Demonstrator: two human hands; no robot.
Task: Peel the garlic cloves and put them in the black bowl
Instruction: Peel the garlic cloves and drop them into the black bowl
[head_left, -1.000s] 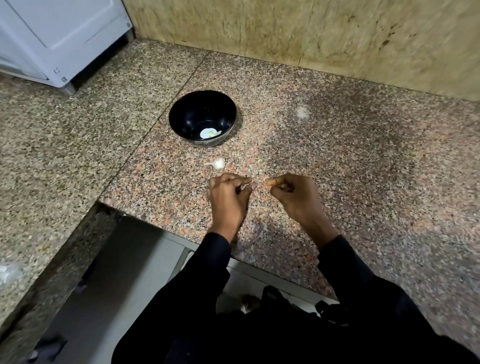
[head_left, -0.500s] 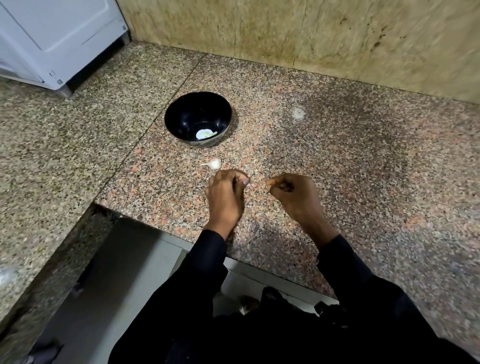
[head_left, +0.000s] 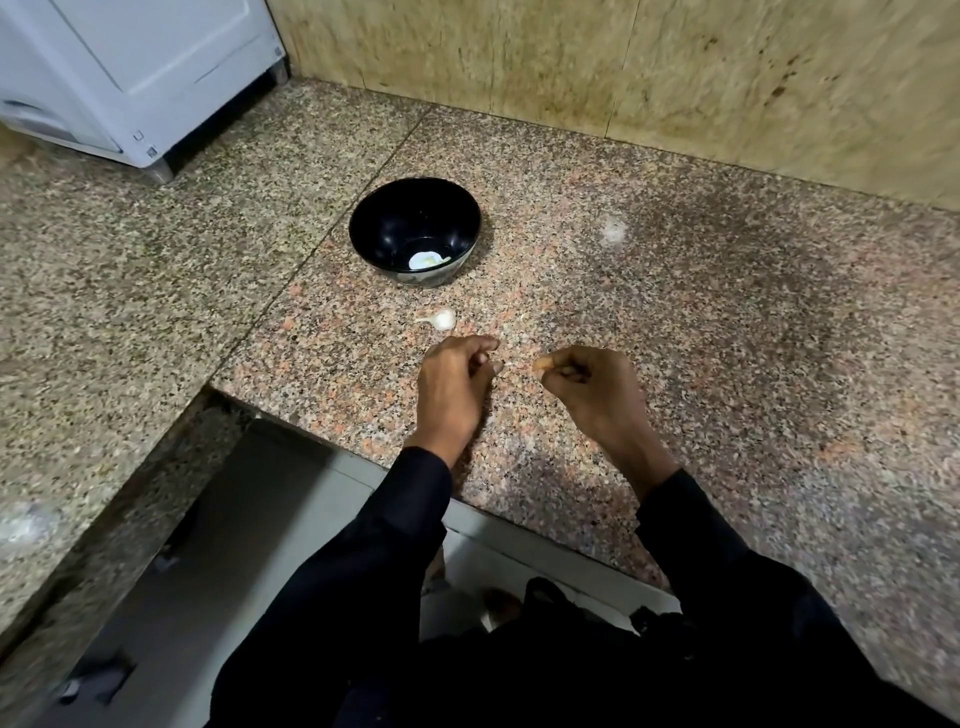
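The black bowl (head_left: 395, 223) stands on the granite counter (head_left: 701, 353) with one peeled garlic clove (head_left: 427, 260) lying in its bottom. An unpeeled garlic clove (head_left: 442, 319) lies on the counter between the bowl and my hands. My left hand (head_left: 454, 387) hovers just in front of that clove, fingers curled round a small clove that is almost wholly hidden. My right hand (head_left: 589, 387) is a short gap to the right, thumb and forefinger pinching a thin pale strip of garlic skin (head_left: 511, 366) that runs toward the left fingertips.
A white appliance (head_left: 130, 73) stands at the back left on a lighter granite slab (head_left: 104, 270). A stained tan wall (head_left: 623, 67) closes the back. The counter's front edge (head_left: 519, 512) runs diagonally under my wrists, with a floor gap (head_left: 208, 545) below left.
My hands stay a small gap apart with the same curled grip. The left fingers have worked slightly on what they hold. The view has shifted a little.
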